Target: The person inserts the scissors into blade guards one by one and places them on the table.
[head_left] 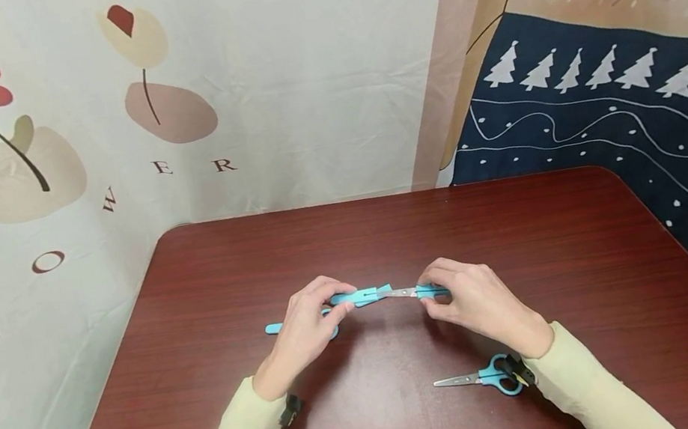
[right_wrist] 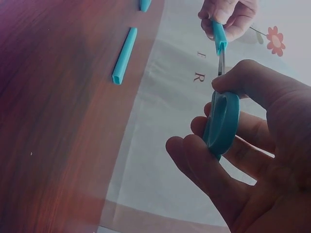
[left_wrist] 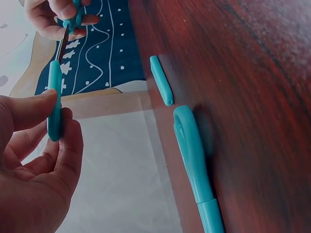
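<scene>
Presently, both hands worked one pair of scissors (head_left: 398, 293) above mid-counter. The left hand (head_left: 305, 331) pinched a teal cover (head_left: 358, 297) between thumb and fingers; the cover sat over the blade tips. Bare blade showed between the hands. The right hand (head_left: 478, 302) gripped the teal handle (right_wrist: 222, 124), fingers curled round its loop. The long axis ran left to right, level, with the tips pointing toward the left hand, so cover and blades lay in one line. A loose teal piece (head_left: 274, 328) lay on the counter (head_left: 349, 244) just beside the left hand. A second pair (head_left: 480, 377) lay near the right wrist, blades pointing left. Bare counter lay beyond both hands, with the edges well apart from them.
</scene>
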`<move>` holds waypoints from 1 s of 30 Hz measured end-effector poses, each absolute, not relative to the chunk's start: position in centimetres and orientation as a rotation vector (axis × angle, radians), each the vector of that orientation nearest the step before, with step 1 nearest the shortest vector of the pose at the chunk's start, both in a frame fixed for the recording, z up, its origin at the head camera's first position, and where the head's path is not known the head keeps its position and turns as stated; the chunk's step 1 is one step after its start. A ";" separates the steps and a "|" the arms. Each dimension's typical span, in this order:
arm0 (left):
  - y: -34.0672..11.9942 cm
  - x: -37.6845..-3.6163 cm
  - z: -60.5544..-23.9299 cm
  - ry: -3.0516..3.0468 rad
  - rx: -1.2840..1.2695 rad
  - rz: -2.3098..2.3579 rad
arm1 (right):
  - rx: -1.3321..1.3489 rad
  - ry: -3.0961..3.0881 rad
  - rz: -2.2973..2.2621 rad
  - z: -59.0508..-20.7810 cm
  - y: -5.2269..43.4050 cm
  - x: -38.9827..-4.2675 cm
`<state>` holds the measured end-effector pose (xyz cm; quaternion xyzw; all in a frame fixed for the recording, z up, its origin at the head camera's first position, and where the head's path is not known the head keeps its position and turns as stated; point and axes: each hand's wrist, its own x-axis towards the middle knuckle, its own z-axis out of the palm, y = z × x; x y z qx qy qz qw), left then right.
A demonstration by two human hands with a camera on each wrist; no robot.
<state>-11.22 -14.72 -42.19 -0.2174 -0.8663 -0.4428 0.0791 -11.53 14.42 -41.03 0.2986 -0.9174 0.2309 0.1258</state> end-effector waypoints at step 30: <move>-14.3 -10.9 -42.2 -2.610 -0.642 -1.327 | 0.895 -2.643 0.709 -40.8 13.7 -11.5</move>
